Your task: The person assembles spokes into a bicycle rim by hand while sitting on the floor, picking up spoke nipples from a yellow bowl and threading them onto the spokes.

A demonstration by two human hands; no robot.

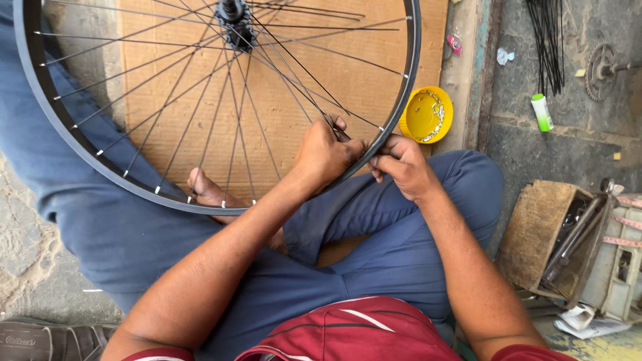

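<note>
A black bicycle wheel rim with thin metal spokes and a hub rests across my crossed legs in blue trousers. My left hand reaches inside the rim and pinches a spoke near where it meets the rim. My right hand grips the outer edge of the rim at the same spot, fingers curled on it. The two hands nearly touch across the rim.
A sheet of cardboard lies under the wheel. A yellow lid with small metal parts sits beside it. Loose black spokes, a white-green tube, a sprocket and a tool box are at right.
</note>
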